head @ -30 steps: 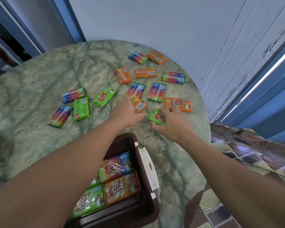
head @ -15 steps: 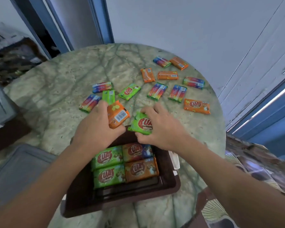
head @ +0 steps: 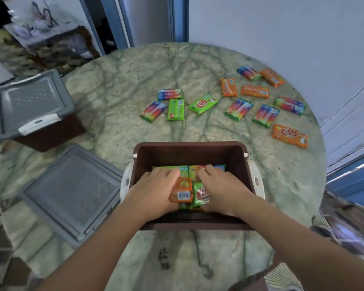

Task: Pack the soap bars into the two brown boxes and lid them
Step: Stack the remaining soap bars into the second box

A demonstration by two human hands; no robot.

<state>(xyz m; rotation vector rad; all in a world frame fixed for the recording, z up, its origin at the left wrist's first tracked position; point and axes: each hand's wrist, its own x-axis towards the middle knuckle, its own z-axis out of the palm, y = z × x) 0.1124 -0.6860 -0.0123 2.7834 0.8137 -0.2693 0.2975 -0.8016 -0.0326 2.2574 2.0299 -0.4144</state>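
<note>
An open brown box (head: 190, 151) with white side latches stands in front of me on the marble table. Both hands are down inside it. My left hand (head: 153, 191) holds an orange soap bar (head: 181, 193) and my right hand (head: 223, 189) holds a green soap bar (head: 201, 195), pressed side by side onto wrapped bars lying in the box. Several more soap bars lie loose beyond the box, among them a green one (head: 202, 104) and an orange one (head: 290, 135). A second brown box (head: 51, 135) sits at the left under a grey lid (head: 32, 101).
Another grey lid (head: 74, 192) lies flat on the table just left of the open box. The round marble table (head: 135, 80) ends close behind the loose bars at a white wall. A blue door frame (head: 355, 179) is at the right.
Both hands lifted an orange bar and a green bar off the table, carried them back toward me and lowered them into the open box. My view swung left and down.
</note>
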